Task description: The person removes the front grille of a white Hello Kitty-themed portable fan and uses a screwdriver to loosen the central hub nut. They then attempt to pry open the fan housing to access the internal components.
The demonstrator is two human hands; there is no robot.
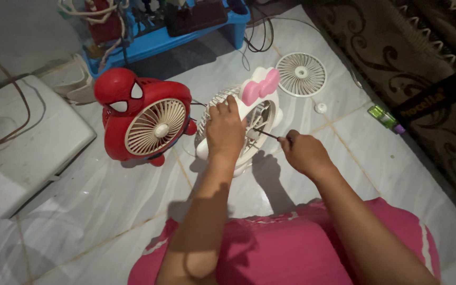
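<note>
A small white fan with a pink bow (260, 91) stands on the white tiled floor. My left hand (225, 129) grips its top and front rim, holding it upright. My right hand (303, 151) is closed on a thin dark screwdriver (266, 133) whose tip reaches into the fan's front near the hub. A loose white fan grille (301, 74) lies flat on the floor behind the fan. A small white round cap (320, 107) lies next to it.
A red cartoon-mask fan (146, 119) stands left of the white fan. A white box (25, 142) sits at far left. A blue crate (175, 29) with cables is at the back. A green lighter (384, 116) lies by the patterned carpet (423, 68) on the right.
</note>
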